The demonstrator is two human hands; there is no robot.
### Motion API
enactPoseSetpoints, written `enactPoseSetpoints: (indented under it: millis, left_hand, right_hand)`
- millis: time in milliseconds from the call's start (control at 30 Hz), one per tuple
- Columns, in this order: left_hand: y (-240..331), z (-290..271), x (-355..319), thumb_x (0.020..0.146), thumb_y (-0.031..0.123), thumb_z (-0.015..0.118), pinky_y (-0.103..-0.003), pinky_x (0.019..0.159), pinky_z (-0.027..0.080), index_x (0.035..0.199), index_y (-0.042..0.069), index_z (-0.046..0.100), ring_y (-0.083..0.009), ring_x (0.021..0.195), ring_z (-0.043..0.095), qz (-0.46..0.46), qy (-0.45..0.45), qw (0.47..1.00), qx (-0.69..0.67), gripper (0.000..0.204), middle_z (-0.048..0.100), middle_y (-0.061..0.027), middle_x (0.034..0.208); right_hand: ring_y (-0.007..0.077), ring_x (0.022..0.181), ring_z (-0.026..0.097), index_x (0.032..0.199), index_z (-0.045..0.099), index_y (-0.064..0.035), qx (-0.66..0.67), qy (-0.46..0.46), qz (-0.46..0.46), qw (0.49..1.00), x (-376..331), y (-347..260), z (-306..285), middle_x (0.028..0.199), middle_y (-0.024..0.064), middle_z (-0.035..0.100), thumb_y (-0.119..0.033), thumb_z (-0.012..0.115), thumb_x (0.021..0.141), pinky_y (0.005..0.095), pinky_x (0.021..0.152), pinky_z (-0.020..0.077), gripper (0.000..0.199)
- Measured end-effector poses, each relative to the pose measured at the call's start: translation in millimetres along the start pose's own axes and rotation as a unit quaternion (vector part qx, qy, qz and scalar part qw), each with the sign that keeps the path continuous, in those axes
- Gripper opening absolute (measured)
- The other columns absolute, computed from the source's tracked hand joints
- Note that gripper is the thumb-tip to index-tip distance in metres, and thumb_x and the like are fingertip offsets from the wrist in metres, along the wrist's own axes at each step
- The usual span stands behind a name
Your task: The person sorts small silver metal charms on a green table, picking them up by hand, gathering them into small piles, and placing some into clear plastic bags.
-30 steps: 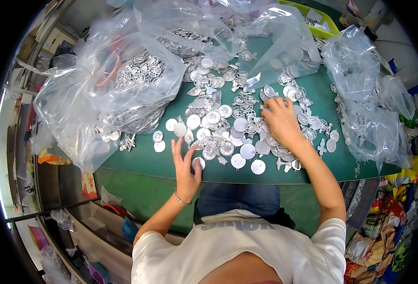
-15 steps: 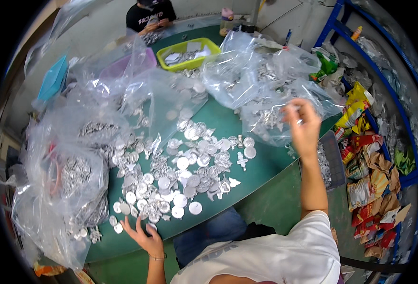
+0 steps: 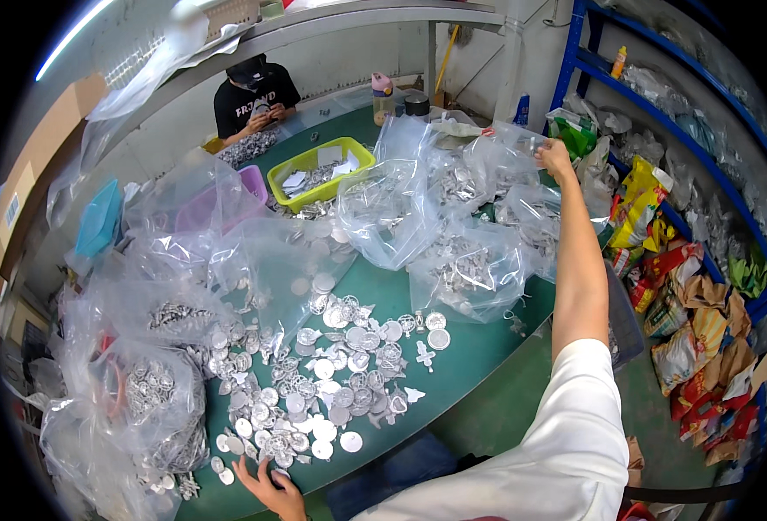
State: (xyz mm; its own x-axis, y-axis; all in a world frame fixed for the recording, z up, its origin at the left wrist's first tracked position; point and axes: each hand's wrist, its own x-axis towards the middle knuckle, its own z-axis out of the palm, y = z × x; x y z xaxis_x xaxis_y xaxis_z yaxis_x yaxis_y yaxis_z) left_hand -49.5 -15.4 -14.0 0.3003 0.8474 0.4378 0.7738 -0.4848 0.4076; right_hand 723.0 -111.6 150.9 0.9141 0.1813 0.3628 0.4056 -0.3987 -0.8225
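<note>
My right arm reaches far across the green table (image 3: 479, 365). There my right hand (image 3: 554, 160) is closed, its fingertips pinching the edge of a clear plastic bag (image 3: 514, 143) at the back right. More clear bags holding silver metal pieces lie just below and left of that hand. My left hand (image 3: 272, 493) rests at the near table edge with its fingers spread. Close by it is a loose pile of silver medallion-like charms (image 3: 340, 382), mostly round, some cross-shaped. I see nothing held in the left hand.
Large clear bags of metal pieces (image 3: 153, 386) crowd the left. A yellow-green basket (image 3: 281, 193), a purple basket (image 3: 191, 215) and a bottle (image 3: 383, 91) stand farther back. Across the table a person (image 3: 256, 97) handles small pieces. Blue shelving (image 3: 661, 91) and packets line the right; a grey crate is partly hidden.
My right hand has moved farther away, from above the near right bag to the back bag's edge. The view has tilted up. My left hand stays beside the charms.
</note>
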Motion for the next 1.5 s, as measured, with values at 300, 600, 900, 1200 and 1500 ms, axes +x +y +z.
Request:
enactPoseSetpoints:
  millis: [300, 600, 900, 1200, 1500]
  left_hand:
    - [-2.7, -1.4, -4.2, 0.077, -0.002, 0.044, -0.050, 0.102, 0.027, 0.102, -0.002, 0.059, -0.0436, 0.129, 0.028, 0.037, 0.027, 0.999, -0.006, 0.029, 0.037, -0.0242, 0.132]
    - [-2.9, 5.3, -4.1, 0.076, -0.004, 0.045, -0.050, 0.101, 0.028, 0.102, -0.002, 0.059, -0.0431, 0.129, 0.028, 0.060, 0.046, 0.997, -0.031, 0.030, 0.035, -0.0248, 0.132]
    - [-5.3, 4.5, -4.6, 0.077, -0.005, 0.046, -0.049, 0.101, 0.030, 0.101, -0.002, 0.059, -0.0425, 0.128, 0.029, 0.075, 0.060, 0.994, -0.054, 0.028, 0.035, -0.0241, 0.132]
    - [-4.7, 3.7, -6.0, 0.075, -0.007, 0.045, -0.048, 0.101, 0.032, 0.099, -0.003, 0.059, -0.0411, 0.127, 0.031, 0.076, 0.064, 0.994, -0.039, 0.028, 0.035, -0.0234, 0.131]
    - [-6.2, 5.9, -7.6, 0.076, -0.006, 0.046, -0.047, 0.100, 0.034, 0.098, -0.003, 0.059, -0.0401, 0.127, 0.032, 0.072, 0.068, 0.994, -0.054, 0.026, 0.036, -0.0234, 0.131]
  right_hand:
    - [0.0112, 0.066, 0.058, 0.096, 0.062, 0.0011, 0.123, -0.177, -0.091, 0.972, -162.9, -14.5, -60.4, 0.079, 0.0047, 0.063, -0.012, 0.058, 0.086, 0.0238, 0.058, 0.0446, 0.017]
    - [0.0296, 0.092, 0.054, 0.094, 0.061, -0.0010, -0.158, -0.106, -0.164, 0.968, -298.1, 70.4, -41.5, 0.092, 0.0137, 0.057, -0.011, 0.069, 0.073, 0.0375, 0.080, 0.0435, 0.025]
    - [0.0301, 0.088, 0.050, 0.080, 0.057, -0.0022, -0.308, -0.027, -0.262, 0.914, -297.3, 80.9, -21.4, 0.088, 0.0125, 0.052, -0.010, 0.067, 0.071, 0.0393, 0.075, 0.0407, 0.015]
    - [0.0311, 0.087, 0.050, 0.080, 0.056, -0.0016, -0.292, -0.060, -0.294, 0.908, -293.5, 80.9, -25.6, 0.085, 0.0126, 0.052, -0.007, 0.060, 0.077, 0.0397, 0.075, 0.0404, 0.007]
    - [0.0140, 0.072, 0.053, 0.110, 0.049, 0.0011, 0.514, -0.109, 0.202, 0.826, -289.4, 78.3, -45.8, 0.082, 0.0061, 0.055, -0.003, 0.047, 0.090, 0.0264, 0.064, 0.0457, 0.021]
